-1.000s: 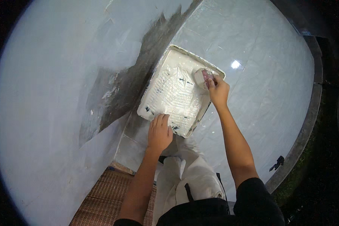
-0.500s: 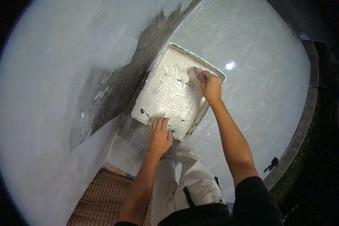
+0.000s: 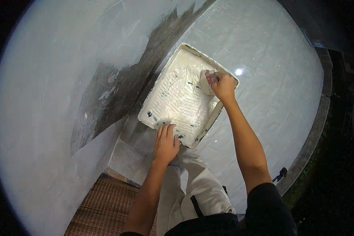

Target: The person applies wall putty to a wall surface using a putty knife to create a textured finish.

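A paint tray (image 3: 179, 94), thickly coated in cream paint with a ribbed slope and dark flecks, sits on the floor in front of me. My left hand (image 3: 167, 142) is closed over its near rim, fingers reaching inside. At the tray's far right side, my right hand (image 3: 223, 86) grips what looks like a wide paintbrush (image 3: 211, 77) with a reddish, paint-smeared handle. Its pale lower end rests in or just over the paint; the fingers partly hide it.
On the left rises a pale wall (image 3: 51, 86) with a dark unpainted patch (image 3: 124, 88). Grey tiled floor (image 3: 271, 86) extends right to a curved kerb (image 3: 316, 126). A woven mat (image 3: 106, 204) lies near left. A small dark object (image 3: 280, 174) lies by the kerb.
My right hand and the paintbrush have shifted slightly right within the tray, partly because the whole view has moved a little. The left hand keeps its place on the rim.
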